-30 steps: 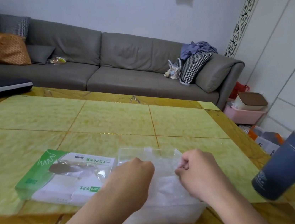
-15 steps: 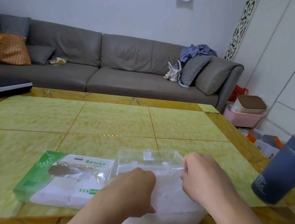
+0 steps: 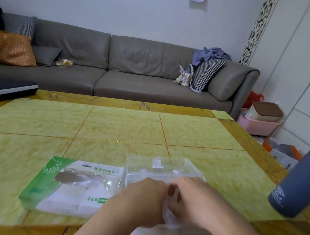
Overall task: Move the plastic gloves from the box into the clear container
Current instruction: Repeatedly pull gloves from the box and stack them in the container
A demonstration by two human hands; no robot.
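Observation:
The green and white glove box [image 3: 68,184] lies flat on the yellow table, left of the clear container [image 3: 156,168]. The container sits near the table's front edge, its far rim and a white clip showing. My left hand [image 3: 141,203] and my right hand [image 3: 195,202] are pressed together over the container's near half, fingers curled on a bunched wad of thin plastic gloves [image 3: 169,219] between them. The gloves under my hands and the container's near wall are mostly hidden.
A dark blue tumbler [image 3: 304,183] stands at the table's right edge, close to my right forearm. A black case [image 3: 8,91] lies at the far left of the table [image 3: 112,126]. Beyond the table is a grey sofa [image 3: 134,65]; a pink bin [image 3: 258,124] stands on the floor at right.
My hands have come together from either side of the container and moved nearer to me, bunching the gloves between them. The far part of the container now shows.

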